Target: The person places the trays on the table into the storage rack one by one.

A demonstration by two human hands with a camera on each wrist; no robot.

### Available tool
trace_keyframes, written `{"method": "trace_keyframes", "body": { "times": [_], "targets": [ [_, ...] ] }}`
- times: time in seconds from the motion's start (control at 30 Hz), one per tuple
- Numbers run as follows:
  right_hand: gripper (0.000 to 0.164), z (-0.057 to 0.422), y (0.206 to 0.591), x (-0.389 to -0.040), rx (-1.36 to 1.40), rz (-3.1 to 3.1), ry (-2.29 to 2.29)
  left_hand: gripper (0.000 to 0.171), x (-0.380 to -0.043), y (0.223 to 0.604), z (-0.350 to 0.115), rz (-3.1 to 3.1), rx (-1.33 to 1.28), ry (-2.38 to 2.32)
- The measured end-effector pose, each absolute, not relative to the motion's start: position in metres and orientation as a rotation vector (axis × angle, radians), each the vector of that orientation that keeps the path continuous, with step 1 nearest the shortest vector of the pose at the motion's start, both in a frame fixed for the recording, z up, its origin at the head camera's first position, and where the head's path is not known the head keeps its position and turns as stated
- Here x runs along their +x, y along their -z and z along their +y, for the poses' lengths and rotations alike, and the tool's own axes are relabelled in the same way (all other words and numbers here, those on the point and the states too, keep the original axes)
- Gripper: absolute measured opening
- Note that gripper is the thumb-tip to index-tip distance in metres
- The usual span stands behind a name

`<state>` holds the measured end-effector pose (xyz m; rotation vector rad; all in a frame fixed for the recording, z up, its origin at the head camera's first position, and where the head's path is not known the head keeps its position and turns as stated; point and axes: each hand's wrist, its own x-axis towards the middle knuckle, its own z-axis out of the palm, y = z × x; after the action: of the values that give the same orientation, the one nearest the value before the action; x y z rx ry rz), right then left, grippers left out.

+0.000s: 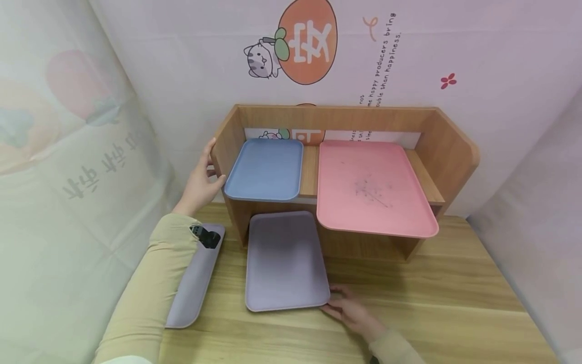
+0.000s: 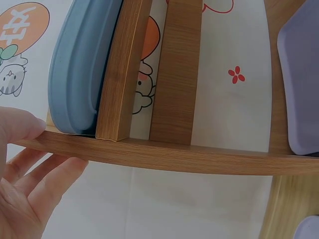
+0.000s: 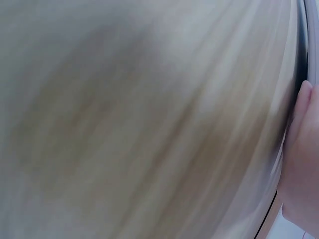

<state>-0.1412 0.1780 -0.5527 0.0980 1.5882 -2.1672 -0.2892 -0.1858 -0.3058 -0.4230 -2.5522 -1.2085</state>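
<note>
Starting at far left with an outer lavender tray, set on the tabletop beside the wooden shelf. Gripping the shelf's side panel with the left hand, thumb and fingers parted across its edge, probably to steady it. Next, seeing a blue tray on the upper board. Below, finding an inner lavender tray partly inside the lower space. Pinching its near corner in the right hand, with thumb and fingers little parted, likely for easy leverage. Ending with a pink tray overhanging the board, seemingly too deep for it.

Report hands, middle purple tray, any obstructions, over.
Left hand grips shelf, left side. Right hand touches middle purple tray, near right corner. Tray partly inside shelf; no blockage visible.
</note>
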Motion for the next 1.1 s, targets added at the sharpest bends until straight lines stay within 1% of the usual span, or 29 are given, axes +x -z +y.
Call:
{"method": "trace_keyframes", "body": {
  "times": [0.37,0.73,1.1],
  "targets": [
    [0.063,0.160,0.548,-0.145,0.152,1.480,2.225,0.091,-0.289,0.306,-0.187,-2.536,-0.446,1.214],
    [0.060,0.137,0.548,-0.154,0.215,1.478,2.258,0.090,-0.289,0.306,-0.187,-2.534,-0.440,1.222],
    [0.061,0.125,0.546,-0.163,0.253,1.505,2.325,0.089,-0.289,0.307,-0.187,-2.522,-0.455,1.216]
  ]
}}
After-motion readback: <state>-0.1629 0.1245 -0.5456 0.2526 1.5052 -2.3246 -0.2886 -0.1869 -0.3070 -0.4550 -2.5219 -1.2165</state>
